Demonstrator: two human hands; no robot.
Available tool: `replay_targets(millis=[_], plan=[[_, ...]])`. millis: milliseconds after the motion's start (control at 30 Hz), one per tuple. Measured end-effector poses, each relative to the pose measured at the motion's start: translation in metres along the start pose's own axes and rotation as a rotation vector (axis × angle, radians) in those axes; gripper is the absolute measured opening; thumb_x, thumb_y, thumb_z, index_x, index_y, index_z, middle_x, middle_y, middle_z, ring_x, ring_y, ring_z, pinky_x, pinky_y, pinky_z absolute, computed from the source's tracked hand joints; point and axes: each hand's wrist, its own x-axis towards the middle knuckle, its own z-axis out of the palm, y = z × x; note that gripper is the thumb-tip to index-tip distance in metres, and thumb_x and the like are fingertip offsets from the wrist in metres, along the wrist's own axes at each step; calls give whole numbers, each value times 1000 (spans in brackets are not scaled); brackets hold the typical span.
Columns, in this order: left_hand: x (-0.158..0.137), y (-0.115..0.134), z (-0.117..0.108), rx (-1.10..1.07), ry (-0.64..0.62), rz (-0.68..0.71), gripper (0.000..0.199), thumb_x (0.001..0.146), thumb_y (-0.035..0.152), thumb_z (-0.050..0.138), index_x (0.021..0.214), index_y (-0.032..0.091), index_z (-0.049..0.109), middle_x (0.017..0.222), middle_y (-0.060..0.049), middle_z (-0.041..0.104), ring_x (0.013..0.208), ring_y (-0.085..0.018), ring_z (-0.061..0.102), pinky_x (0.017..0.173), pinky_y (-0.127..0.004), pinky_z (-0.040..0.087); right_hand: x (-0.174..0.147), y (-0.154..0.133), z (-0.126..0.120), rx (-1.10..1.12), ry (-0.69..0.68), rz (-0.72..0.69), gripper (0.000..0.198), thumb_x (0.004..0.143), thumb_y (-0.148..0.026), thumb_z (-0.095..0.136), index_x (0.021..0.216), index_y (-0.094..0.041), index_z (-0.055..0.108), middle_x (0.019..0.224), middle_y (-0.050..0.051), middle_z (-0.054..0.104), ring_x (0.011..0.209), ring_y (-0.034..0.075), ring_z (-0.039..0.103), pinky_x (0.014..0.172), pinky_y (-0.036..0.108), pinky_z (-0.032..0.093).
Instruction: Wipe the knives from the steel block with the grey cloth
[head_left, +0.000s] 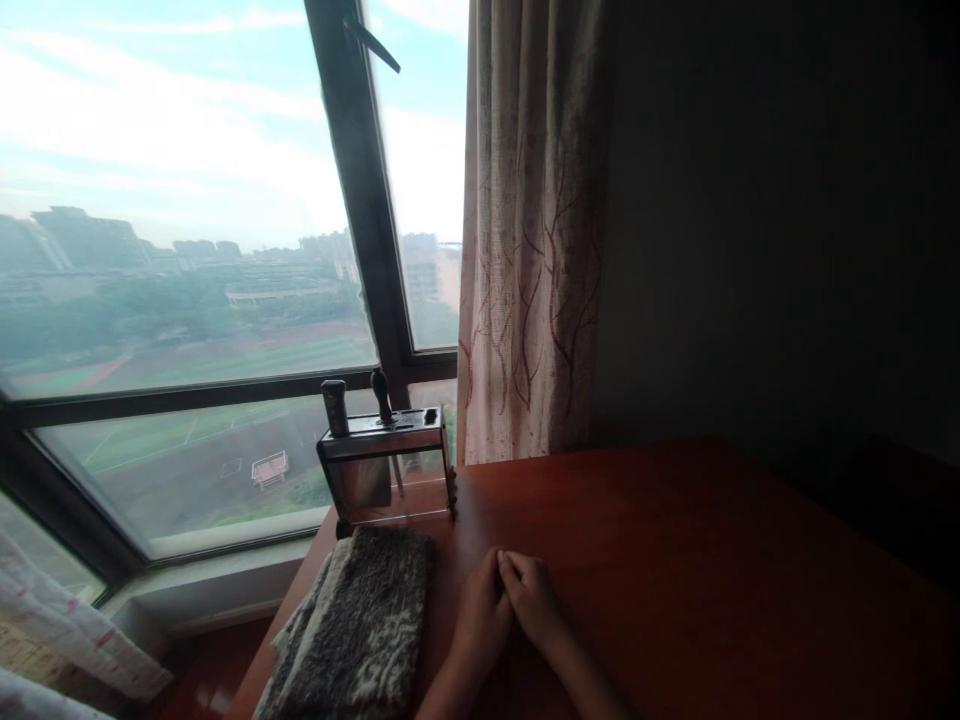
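My left hand (484, 600) and my right hand (531, 595) rest together on the reddish-brown table (675, 560), touching at the fingertips and thumbs. Their fingers are curled in and closed, and I see nothing held in either one. To the left of my left hand lies a folded grey and white cloth (360, 620) with a fuzzy surface. Behind the cloth stands a knife holder (386, 475) with see-through sides and a dark top. Two dark handles stick up from it, one a knife handle (335, 408), the other a rounded handle (381, 395).
A large window (187, 390) with dark frames fills the left side, past the table's left edge. A patterned curtain (532, 250) hangs behind the table, and another curtain (67, 620) is at lower left. The wall (772, 220) at right is in deep shadow.
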Motion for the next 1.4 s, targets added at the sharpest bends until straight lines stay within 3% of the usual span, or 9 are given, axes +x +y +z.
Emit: replay_targets(millis=[1033, 1400], plan=[[1, 3, -1, 16, 2, -17, 8, 77, 16, 48, 79, 19, 55, 80, -7, 68, 73, -22, 60, 66, -30, 42, 1, 0, -1, -14, -1, -2, 45, 93, -42, 35, 60, -18, 53, 56, 1, 55, 55, 15, 50, 52, 26, 29], [0, 4, -1, 10, 4, -17, 9, 78, 15, 46, 78, 19, 54, 78, -7, 67, 73, -22, 60, 66, -30, 42, 3, 0, -1, -8, -1, 4, 52, 92, -51, 33, 58, -18, 55, 55, 2, 56, 54, 16, 50, 51, 26, 30]])
